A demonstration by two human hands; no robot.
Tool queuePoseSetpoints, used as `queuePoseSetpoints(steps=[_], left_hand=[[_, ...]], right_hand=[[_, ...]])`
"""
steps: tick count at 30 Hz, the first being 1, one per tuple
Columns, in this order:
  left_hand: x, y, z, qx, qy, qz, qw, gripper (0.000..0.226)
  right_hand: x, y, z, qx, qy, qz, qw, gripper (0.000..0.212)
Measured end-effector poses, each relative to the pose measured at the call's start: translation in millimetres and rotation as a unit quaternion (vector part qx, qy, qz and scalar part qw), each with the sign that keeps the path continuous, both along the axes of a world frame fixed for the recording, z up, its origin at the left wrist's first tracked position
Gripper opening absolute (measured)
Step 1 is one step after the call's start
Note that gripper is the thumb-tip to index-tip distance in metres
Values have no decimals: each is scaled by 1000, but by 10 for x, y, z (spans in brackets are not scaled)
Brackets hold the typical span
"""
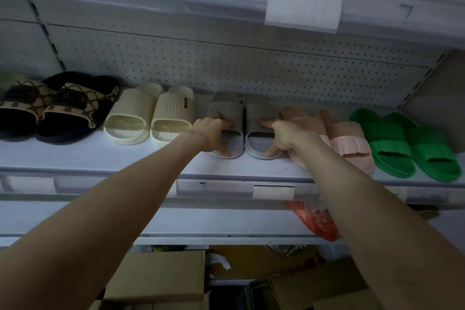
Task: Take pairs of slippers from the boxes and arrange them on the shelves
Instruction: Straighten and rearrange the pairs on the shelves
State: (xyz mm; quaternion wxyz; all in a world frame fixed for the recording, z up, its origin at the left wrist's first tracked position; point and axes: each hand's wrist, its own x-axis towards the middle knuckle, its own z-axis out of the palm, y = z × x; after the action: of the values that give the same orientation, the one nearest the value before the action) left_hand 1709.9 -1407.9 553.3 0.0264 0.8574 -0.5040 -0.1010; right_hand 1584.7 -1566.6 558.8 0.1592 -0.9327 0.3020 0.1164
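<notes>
Nearest, low in view: open cardboard boxes [156,277] on the floor, and a red bag [314,221] on the lower shelf above them. Both forearms reach up over the front lip of the shelf [100,158] that holds the row. The left hand [211,133] has its grip closed on the left grey slipper [232,108], thumb at the near sole edge and fingers curled over the strap. The right hand [281,136] has the same grip on the right grey slipper [259,111]. Both grey slippers sit flat on the shelf, side by side and nearly touching, open ends toward the person, between the cream pair [151,118] and the pink pair [347,138]. The step looks like the final set-down and squaring of this pair. To do it well, probably slide both back together so the near ends line up with the cream pair's. Keep the two parallel, and leave a small gap to each neighbour. The right side is tight: the right grey slipper sits hard by the pink one, and the arm hides whether they touch, so a nudge left seems safer than right. Release only once the soles are flat. Further along, a patterned black pair [50,108] is far left and a green pair [407,146] far right. Behind them are the pegboard back [226,65] and the upper shelf's blank label [304,7].
</notes>
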Motion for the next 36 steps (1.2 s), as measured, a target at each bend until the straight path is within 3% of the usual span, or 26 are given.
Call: queuePoseSetpoints(steps=[8,36], left_hand=[[39,-42,-45,-9,13,1,1000,70],[116,-123,14,-15,49,8,999,82]], right_hand=[[38,-88,-44,-4,8,-5,1000,100],[186,-202,-80,4,-3,1,1000,102]])
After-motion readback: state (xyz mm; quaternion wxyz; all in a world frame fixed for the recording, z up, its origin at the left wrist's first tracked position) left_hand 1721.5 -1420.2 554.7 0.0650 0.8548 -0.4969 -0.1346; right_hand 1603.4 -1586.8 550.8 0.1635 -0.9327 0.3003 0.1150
